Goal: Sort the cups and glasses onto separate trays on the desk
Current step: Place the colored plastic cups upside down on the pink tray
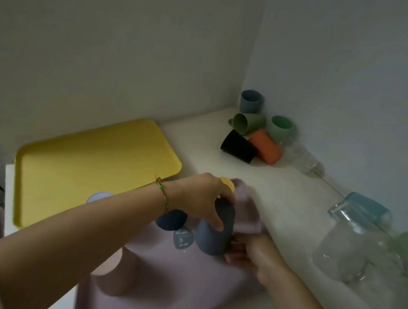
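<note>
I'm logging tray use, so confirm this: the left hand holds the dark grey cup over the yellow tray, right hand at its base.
Wrong tray. The head view shows the left hand holding the dark grey cup over the pink tray; the yellow tray lies beside it. The right hand is at its base.

Bare desk [257, 185] between cup pile [252, 136], glasses [364, 249]
</note>
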